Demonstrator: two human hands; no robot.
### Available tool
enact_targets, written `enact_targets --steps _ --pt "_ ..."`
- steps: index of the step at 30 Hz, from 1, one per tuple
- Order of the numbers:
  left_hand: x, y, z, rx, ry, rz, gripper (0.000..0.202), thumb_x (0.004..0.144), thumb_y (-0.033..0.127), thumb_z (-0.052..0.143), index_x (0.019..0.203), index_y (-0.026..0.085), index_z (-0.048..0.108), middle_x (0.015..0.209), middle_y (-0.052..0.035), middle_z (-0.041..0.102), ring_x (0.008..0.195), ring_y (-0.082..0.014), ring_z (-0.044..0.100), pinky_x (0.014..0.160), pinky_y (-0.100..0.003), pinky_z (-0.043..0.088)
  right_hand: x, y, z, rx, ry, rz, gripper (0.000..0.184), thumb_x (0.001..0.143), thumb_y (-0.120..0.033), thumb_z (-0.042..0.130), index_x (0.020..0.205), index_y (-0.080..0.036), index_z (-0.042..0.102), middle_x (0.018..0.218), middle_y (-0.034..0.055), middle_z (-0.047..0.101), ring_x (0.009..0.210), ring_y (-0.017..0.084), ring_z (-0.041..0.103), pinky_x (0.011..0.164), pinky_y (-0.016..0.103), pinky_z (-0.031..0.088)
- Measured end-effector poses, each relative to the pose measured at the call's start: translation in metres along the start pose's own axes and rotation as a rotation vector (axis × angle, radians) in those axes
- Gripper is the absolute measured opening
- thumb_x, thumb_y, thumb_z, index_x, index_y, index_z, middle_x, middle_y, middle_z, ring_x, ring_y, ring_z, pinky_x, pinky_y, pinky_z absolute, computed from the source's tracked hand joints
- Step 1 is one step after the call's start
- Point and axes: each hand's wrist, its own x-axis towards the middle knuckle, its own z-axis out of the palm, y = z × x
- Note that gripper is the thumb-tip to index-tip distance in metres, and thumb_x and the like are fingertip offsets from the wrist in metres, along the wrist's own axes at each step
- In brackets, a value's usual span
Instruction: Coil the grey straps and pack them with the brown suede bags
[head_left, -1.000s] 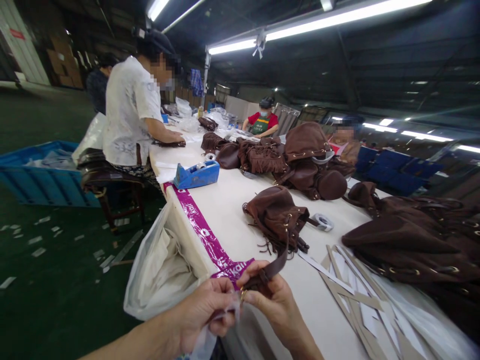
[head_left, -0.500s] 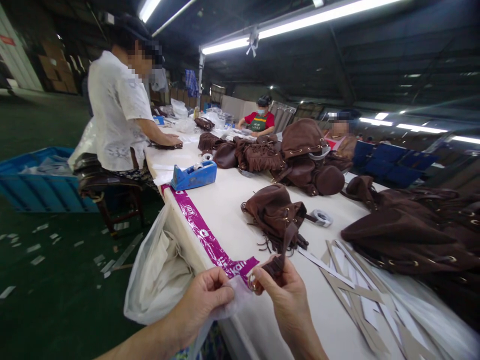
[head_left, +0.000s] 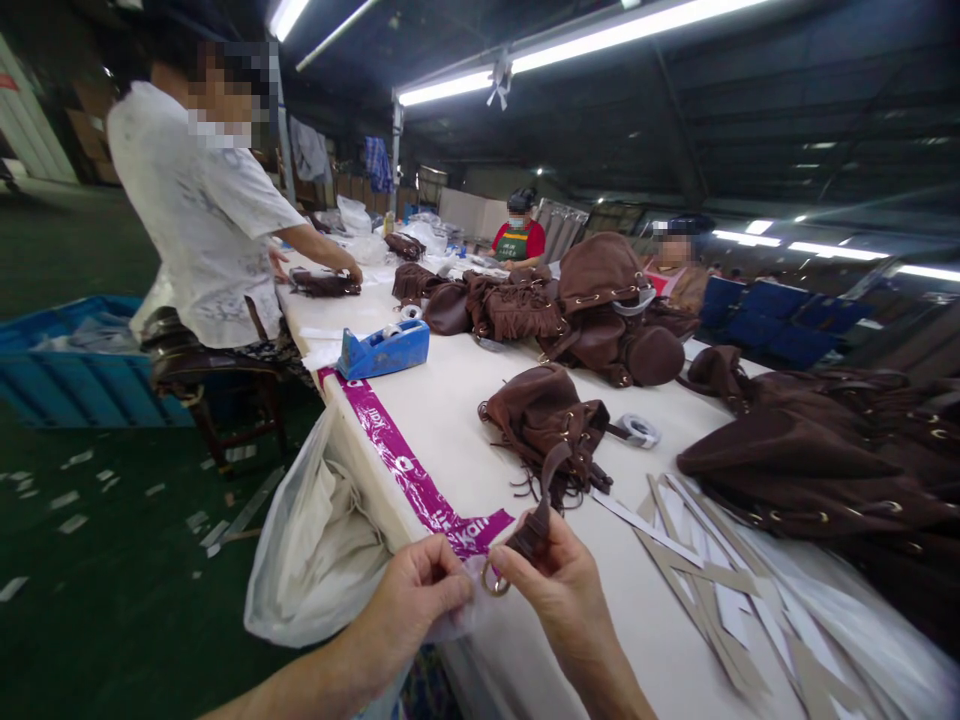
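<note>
My right hand [head_left: 562, 580] is closed around a brown strap [head_left: 553, 470] that leads to a brown fringed drawstring bag [head_left: 540, 405] on the table. A gold metal ring [head_left: 495, 582] shows at the strap's end, by my right thumb. My left hand [head_left: 424, 590] is pinched on a thin, translucent whitish wrap [head_left: 461, 618], just left of the ring. Whether the wrap touches the ring I cannot tell. Both hands are over the table's front edge.
Purple printed tape [head_left: 397, 460] runs along the table edge, near a blue tape dispenser [head_left: 386, 348]. A plastic bag [head_left: 300, 560] hangs at the left. More brown bags [head_left: 795, 450], a tape roll [head_left: 637, 430] and card strips [head_left: 720, 570] lie right. Co-workers are around the table.
The wrap has come away from around the ring, which now shows more plainly. My right hand has shifted slightly left with the strap. The white-shirted co-worker has moved left, arm outstretched.
</note>
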Motion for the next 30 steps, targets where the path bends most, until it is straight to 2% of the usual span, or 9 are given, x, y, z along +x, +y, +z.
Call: enact_targets --steps 6,15,22,26,30 --pt "0.001 -0.003 -0.003 0.006 -0.056 0.024 0.042 0.06 0.041 0.08 0.062 0.017 0.046 0.055 0.0025 0.054 0.051 -0.0082 0.044 0.051 -0.02 0.029 0.003 0.012 -0.004 -0.134 0.084 -0.073 0.028 0.062 -0.03 0.081 0.075 -0.019 0.059 0.063 -0.0033 0.059 0.058 0.013 0.049 0.052 0.024 0.042" --pt "0.001 -0.003 -0.003 -0.01 -0.067 0.025 0.034 0.063 0.035 0.078 0.067 0.016 0.05 0.059 0.0016 0.057 0.055 -0.0089 0.047 0.054 -0.02 0.031 0.003 0.007 0.0 -0.026 0.072 -0.007 0.03 0.061 -0.029 0.081 0.077 -0.02 0.058 0.06 -0.0054 0.056 0.056 0.013 0.051 0.053 0.024 0.044" --pt "0.0 -0.005 -0.004 -0.061 -0.11 0.025 0.029 0.065 0.031 0.077 0.069 0.015 0.053 0.063 0.0006 0.059 0.057 -0.0091 0.049 0.056 -0.02 0.034 0.002 0.013 0.0 -0.072 0.073 -0.01 0.031 0.063 -0.029 0.079 0.083 -0.02 0.057 0.065 -0.0038 0.059 0.056 0.013 0.053 0.052 0.024 0.046" --pt "-0.001 -0.006 -0.004 -0.086 -0.122 -0.003 0.034 0.063 0.036 0.08 0.072 0.016 0.053 0.062 0.0019 0.055 0.054 -0.0086 0.046 0.053 -0.02 0.034 0.003 0.012 0.0 -0.094 0.085 -0.028 0.03 0.063 -0.029 0.078 0.082 -0.02 0.056 0.065 -0.0034 0.061 0.056 0.014 0.055 0.052 0.025 0.047" --pt "0.002 -0.009 -0.003 -0.031 -0.093 -0.001 0.036 0.064 0.04 0.079 0.069 0.016 0.053 0.059 0.002 0.054 0.047 -0.0067 0.039 0.045 -0.019 0.028 0.004 0.014 -0.001 -0.099 0.084 -0.028 0.03 0.062 -0.028 0.078 0.08 -0.02 0.055 0.065 -0.0031 0.061 0.057 0.015 0.056 0.053 0.025 0.048"
